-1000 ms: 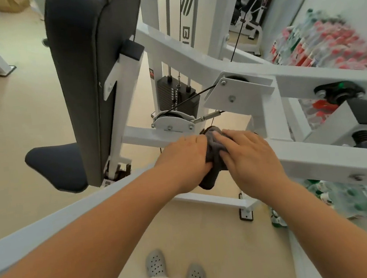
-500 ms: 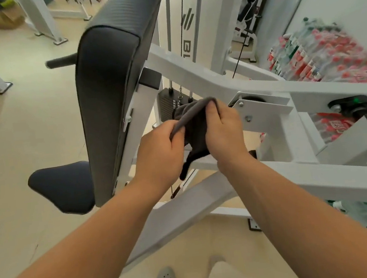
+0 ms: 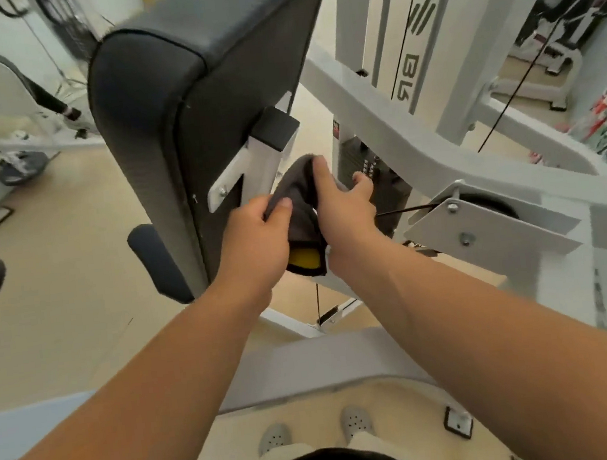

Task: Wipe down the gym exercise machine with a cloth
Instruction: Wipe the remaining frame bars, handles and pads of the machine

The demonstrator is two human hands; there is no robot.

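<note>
Head view looks down on a white gym machine [image 3: 396, 134] with its black backrest pad [image 3: 207, 109] at upper centre of the frame. The grey cloth [image 3: 296, 196] is held in the air at centre frame, just right of the pad's white support post [image 3: 265, 162] and in front of the weight stack [image 3: 366, 165].

Both grips grasp the cloth. The left grip [image 3: 254, 242] pinches its lower left edge, thumb on top and fingers curled beneath. The right grip [image 3: 345, 214] has its index finger hooked over the top fold, with the other fingers spread toward the weight stack. A yellow patch [image 3: 304, 259] shows under the cloth's bottom edge; whether it is the cloth's reverse face or something else, I cannot tell.

The step in hand looks like refolding the cloth before the next pass, so the wiping seems part-way through. To do it well:

- Turn a fresh face outward and fold it flat to palm width, so pressure spreads evenly.
- Take the post and bracket behind the pad in long strokes from top to bottom.
- Work the cloth into the corner where the bracket [image 3: 226, 185] meets the pad.
- Keep fingers and loose cloth ends clear of the cable [image 3: 405, 211] and the pulley plate [image 3: 481, 226] at right, where fabric could snag.
</note>
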